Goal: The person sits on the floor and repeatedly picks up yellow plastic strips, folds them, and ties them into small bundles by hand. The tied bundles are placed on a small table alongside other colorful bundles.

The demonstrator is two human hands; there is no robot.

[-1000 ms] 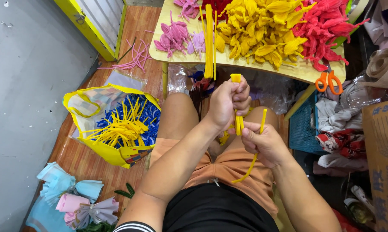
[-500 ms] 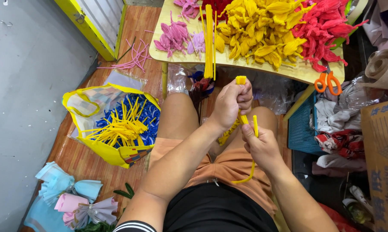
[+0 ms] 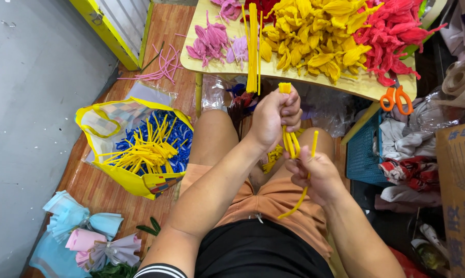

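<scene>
My left hand (image 3: 274,117) is closed around the top of a bundle of yellow pipe cleaners (image 3: 290,141), whose folded tip sticks out above my fingers. My right hand (image 3: 314,172) sits just below it and pinches the lower ends of the same yellow stems, one strand curling down over my lap. Both hands are held over my knees, in front of a low wooden table (image 3: 366,87).
The table carries heaps of yellow (image 3: 314,36), red (image 3: 392,31) and pink (image 3: 212,44) pipe-cleaner flowers, straight yellow stems (image 3: 252,46) and orange scissors (image 3: 396,98). A yellow bag (image 3: 139,154) of yellow and blue stems lies at left. Pastel paper bundles (image 3: 83,237) lie on the floor. A cardboard box (image 3: 459,195) stands at right.
My right hand has moved up closer under my left hand, working along the yellow stems. The bundle has shifted slightly right.
</scene>
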